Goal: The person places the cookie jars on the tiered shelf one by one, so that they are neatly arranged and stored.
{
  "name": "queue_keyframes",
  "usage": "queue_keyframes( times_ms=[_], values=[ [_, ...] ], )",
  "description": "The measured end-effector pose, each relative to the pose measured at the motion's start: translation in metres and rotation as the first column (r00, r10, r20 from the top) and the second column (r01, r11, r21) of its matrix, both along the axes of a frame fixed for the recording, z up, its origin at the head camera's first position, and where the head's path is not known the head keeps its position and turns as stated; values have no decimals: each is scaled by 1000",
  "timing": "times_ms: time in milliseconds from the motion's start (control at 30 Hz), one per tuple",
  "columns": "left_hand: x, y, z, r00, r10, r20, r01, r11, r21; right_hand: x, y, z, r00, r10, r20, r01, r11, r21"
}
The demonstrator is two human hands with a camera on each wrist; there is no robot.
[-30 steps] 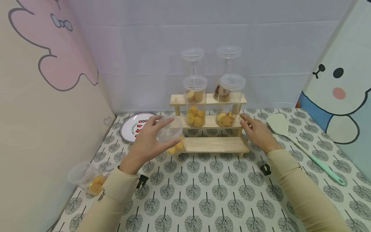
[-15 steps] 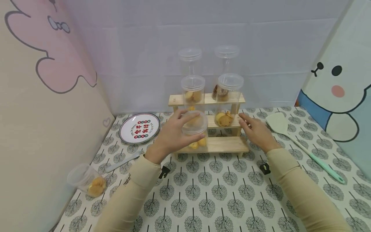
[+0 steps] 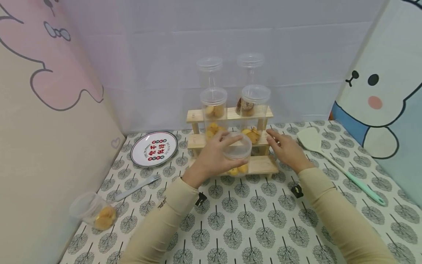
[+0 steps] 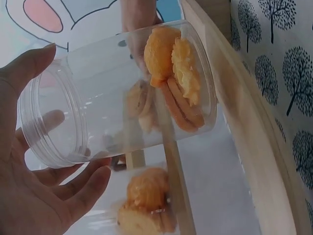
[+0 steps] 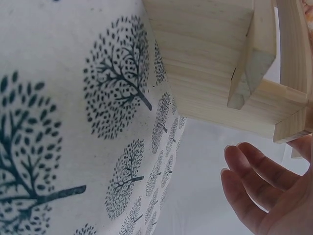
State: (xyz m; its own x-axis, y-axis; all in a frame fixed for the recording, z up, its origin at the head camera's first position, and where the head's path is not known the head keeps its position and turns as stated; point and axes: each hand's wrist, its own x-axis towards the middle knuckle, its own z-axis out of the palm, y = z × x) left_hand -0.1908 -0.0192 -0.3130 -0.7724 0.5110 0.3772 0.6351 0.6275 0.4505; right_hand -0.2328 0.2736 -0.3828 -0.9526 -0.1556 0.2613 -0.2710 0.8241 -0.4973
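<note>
My left hand (image 3: pixel 214 156) grips a clear cookie jar (image 3: pixel 238 156) around its lid. In the left wrist view, the jar (image 4: pixel 132 93) has yellow cookies at its base, with thumb and fingers spread about the lid (image 4: pixel 54 115). The jar overlaps the bottom step of the wooden tiered rack (image 3: pixel 263 165). My right hand (image 3: pixel 285 148) is at the right end of the middle step, fingertips right at the wood. In the right wrist view its fingers (image 5: pixel 264 181) extend loosely below the rack's end (image 5: pixel 254 58), its thumb mostly hidden.
Several lidded cookie jars (image 3: pixel 255 110) stand on the upper steps. A tilted cookie jar (image 3: pixel 93 211) lies at the left wall. A printed plate (image 3: pixel 154 148) and a fork (image 3: pixel 137 187) are on the left; a spatula (image 3: pixel 343 167) lies on the right.
My left hand has carried the jar rightward, from the rack's left end to in front of its middle. My right hand has stayed at the rack's right end. The head view has shifted slightly.
</note>
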Motion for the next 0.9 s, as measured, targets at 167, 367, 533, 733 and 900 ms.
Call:
queue_keyframes(
  times_ms=[167,367,533,733,900],
  values=[
    [-2,15,-4,999,-31,-14,31,1000,0,0,0,0,1000,2,2,-2,1000,0],
    [-5,30,-7,999,-49,3,49,999,-6,0,0,1,1000,6,9,-6,1000,-11],
    [-6,39,-9,999,-54,8,54,999,-1,0,-1,2,1000,10,-1,-10,1000,-18],
    [-7,48,-11,998,-57,-12,57,998,-16,0,-2,1,1000,4,-12,-5,1000,-18],
    [-7,55,-10,998,-49,-32,48,998,-49,0,-1,0,1000,1,-25,-1,1000,-4]
  ],
)
